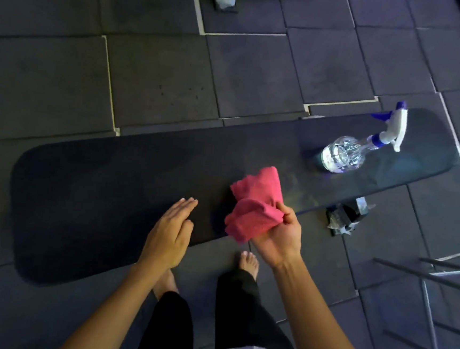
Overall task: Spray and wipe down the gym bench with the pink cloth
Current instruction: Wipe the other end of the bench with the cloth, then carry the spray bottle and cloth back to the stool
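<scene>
A long black padded gym bench (105, 191) runs across the view from lower left to upper right. My right hand (280, 238) grips a bunched pink cloth (254, 204) just above the bench's near edge, right of centre. My left hand (169, 230) hovers flat with straight fingers over the near edge, left of the cloth, holding nothing. A clear spray bottle (344, 153) with a white and blue trigger head stands on the bench's right end.
Dark rubber floor tiles (162, 79) with pale seams surround the bench. My bare feet (249, 263) stand at its near side. A bench foot (347, 219) juts out at right. Metal bars (434, 278) fill the lower right corner.
</scene>
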`<state>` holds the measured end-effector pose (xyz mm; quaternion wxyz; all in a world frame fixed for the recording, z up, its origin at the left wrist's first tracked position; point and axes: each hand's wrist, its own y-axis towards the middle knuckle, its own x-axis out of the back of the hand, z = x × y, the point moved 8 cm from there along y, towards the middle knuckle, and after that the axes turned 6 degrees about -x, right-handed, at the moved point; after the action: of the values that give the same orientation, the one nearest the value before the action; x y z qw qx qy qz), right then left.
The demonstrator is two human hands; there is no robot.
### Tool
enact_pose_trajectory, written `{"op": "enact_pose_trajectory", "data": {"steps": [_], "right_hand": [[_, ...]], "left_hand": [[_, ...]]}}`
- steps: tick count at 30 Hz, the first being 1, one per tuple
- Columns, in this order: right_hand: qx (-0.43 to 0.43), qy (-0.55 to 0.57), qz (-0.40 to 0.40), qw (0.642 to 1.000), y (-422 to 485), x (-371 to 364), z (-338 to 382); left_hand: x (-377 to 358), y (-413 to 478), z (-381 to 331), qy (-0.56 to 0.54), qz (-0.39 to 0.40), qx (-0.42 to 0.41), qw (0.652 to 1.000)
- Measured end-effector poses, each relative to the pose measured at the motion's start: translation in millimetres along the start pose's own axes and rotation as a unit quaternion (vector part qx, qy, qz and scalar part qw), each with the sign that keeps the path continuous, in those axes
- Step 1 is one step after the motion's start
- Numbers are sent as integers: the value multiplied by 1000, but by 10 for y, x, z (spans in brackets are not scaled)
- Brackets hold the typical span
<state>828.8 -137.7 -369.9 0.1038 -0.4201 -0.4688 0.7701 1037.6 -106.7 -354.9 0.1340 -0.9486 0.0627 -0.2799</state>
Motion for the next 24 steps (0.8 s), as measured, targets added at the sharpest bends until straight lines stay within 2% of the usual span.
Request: {"op": "enact_pose_trajectory", "data": {"steps": [5,12,18,21,24], "right_hand": [[7,7,-28,1000,-23,447,457],[12,-88,-47,995,-228,974,1257],[100,-129,-62,985,-581,1187,2418],[134,-156,-96,974,-589,1210,2883],[158,-178,-106,965,-553,1181,3193]], "left_hand": [[-319,272,-339,9,3,-21,1000],[-934,827,-1322,-41,-42,-42,997],[-1597,1659,-2435,-87,-62,-117,987],[-1880,1994,-2744,-63,-48,-135,988],[-2030,2211,-2845,-66,-71,-136,986]]}}
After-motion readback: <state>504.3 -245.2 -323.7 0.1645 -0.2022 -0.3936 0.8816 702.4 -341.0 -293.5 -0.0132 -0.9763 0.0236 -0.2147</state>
